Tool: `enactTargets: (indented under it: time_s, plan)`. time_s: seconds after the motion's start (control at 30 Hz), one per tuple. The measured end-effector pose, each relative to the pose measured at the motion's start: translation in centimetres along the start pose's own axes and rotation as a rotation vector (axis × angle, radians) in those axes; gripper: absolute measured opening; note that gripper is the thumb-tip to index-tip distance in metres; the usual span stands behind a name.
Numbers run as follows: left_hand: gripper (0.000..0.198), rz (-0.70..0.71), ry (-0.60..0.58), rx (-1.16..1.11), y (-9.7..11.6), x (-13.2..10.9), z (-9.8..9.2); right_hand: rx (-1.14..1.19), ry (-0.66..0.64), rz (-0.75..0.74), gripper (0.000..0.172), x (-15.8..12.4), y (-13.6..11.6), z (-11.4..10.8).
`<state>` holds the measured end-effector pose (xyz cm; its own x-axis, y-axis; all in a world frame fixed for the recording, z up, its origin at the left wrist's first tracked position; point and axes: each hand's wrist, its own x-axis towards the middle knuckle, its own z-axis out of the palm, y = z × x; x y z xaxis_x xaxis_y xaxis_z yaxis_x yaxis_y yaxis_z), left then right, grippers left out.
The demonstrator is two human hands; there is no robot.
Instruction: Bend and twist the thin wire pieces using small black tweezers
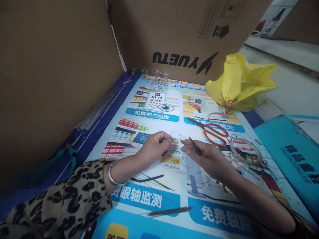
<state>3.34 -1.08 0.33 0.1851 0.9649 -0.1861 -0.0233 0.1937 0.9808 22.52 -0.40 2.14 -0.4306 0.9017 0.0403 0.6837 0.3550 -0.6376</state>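
Note:
My left hand [156, 146], with a leopard-print sleeve and a silver bangle on the wrist, is closed in a pinch on a loop of thin clear wire [175, 158]. Facing it, my right hand [204, 156] is closed too, pinching the same wire and holding dark tweezers [195, 146] between its fingers. Both hands hover just above a printed poster [154, 199] laid flat as a work mat. The fingertips are a few centimetres apart. The wire curls down in loose loops between and below the hands.
Red-handled scissors [211, 131] lie just beyond my right hand. A coil of clear wire [245, 151] sits to the right, a yellow plastic bag [240, 83] behind it. Cardboard boxes [179, 33] wall the back and left. A bundle of thin rods [97, 109] lies left; another dark tool [169, 211] lies near.

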Motion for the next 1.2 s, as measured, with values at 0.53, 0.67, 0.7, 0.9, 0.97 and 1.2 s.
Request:
enactTargets:
  time_s: [0.53,0.67,0.7,0.9,0.97,1.2]
  plan:
    - [0.009,0.039,-0.002,-0.002,-0.3,-0.2,0.4,0.928,-0.197,0.339,0.043,-0.1,-0.9,-0.2]
    - [0.009,0.019,-0.039,-0.021,0.0,-0.3,0.4,1.052,-0.143,0.340,0.057,0.1,-1.0,0.1]
    - [0.010,0.011,-0.053,-0.023,0.0,-0.3,0.4,1.062,-0.130,0.327,0.059,0.1,-1.1,0.2]
    - [0.010,-0.002,-0.128,0.027,-0.1,-0.4,0.4,0.966,-0.010,0.370,0.038,-0.2,-1.4,0.6]
    - [0.010,-0.015,-0.131,0.028,-0.2,-0.5,0.3,0.985,0.022,0.401,0.034,-0.2,-1.4,0.6]
    - [0.014,-0.060,-0.133,0.012,0.3,-0.6,0.3,1.075,0.056,0.487,0.030,0.1,-0.7,0.5]
